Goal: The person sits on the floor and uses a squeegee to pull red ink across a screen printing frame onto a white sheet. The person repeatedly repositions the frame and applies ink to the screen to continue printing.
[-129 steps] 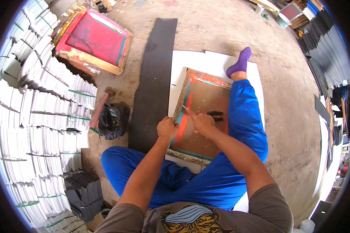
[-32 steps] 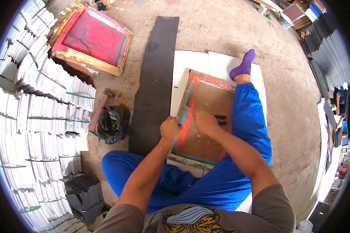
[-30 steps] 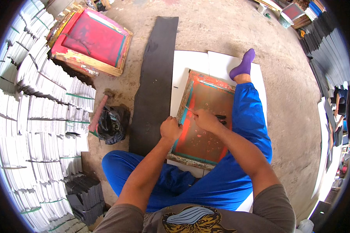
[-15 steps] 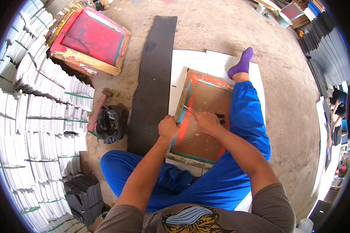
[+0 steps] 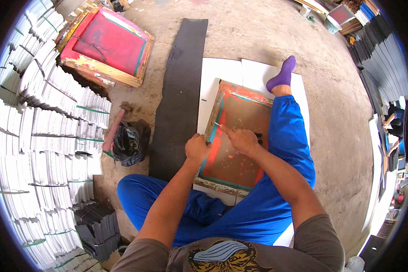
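Between your blue-trousered legs (image 5: pixel 288 136), the paint-marked frame (image 5: pixel 222 187) lies on white sheets (image 5: pixel 220 68), your left hand (image 5: pixel 197 148) curled at its left rim, though whether those fingers clamp the wood I cannot tell. Apart from it, your right hand (image 5: pixel 244 141) grips a thin tool (image 5: pixel 217 123), index finger stretched toward that rim. Farther out, a black strip (image 5: pixel 179 90) runs beside the sheets, with a red-panelled frame (image 5: pixel 113 41) beyond, to the left.

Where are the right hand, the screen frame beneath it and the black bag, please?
Right hand (image 5: pixel 244 141): head view, back of the hand.
Screen frame (image 5: pixel 246 93): head view, orange-stained far rail.
Black bag (image 5: pixel 131 148): head view, crumpled side.
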### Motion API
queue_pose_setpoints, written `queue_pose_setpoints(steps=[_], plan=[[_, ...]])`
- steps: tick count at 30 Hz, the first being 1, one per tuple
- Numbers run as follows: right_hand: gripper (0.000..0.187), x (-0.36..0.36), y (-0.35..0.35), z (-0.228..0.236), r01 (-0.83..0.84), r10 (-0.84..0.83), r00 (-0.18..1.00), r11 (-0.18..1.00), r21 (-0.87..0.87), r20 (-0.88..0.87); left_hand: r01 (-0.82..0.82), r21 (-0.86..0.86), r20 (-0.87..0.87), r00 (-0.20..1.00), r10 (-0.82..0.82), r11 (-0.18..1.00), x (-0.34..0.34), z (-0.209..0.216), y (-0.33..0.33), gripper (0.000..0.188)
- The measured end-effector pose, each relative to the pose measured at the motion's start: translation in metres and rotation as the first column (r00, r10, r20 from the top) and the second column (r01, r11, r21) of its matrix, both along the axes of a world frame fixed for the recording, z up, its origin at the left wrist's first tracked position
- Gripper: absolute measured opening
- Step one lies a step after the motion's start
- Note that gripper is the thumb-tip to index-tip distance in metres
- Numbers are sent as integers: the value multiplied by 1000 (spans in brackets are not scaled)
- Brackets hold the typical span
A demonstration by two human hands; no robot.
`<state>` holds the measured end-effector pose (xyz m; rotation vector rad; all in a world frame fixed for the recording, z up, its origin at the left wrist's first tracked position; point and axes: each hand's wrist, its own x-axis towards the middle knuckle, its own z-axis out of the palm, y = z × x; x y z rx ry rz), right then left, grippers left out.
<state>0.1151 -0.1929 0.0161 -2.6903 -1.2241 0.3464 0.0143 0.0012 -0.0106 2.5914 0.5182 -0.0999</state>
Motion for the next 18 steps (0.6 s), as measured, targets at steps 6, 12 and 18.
queue_pose_setpoints(steps=[6,12,18], plan=[[48,-9,5,-12,579,-159,483,796,178,-861,10,-2,18,1000,-10,1000,2,1,-4,31],[46,-10,7,7,476,-234,651,867,148,-723,24,-12,64,998,-23,1000,1,-1,1,33],[42,27,-7,6,4,-7,988,1000,-19,-155,29,11,16,999,-29,1000,3,0,-1,33]])
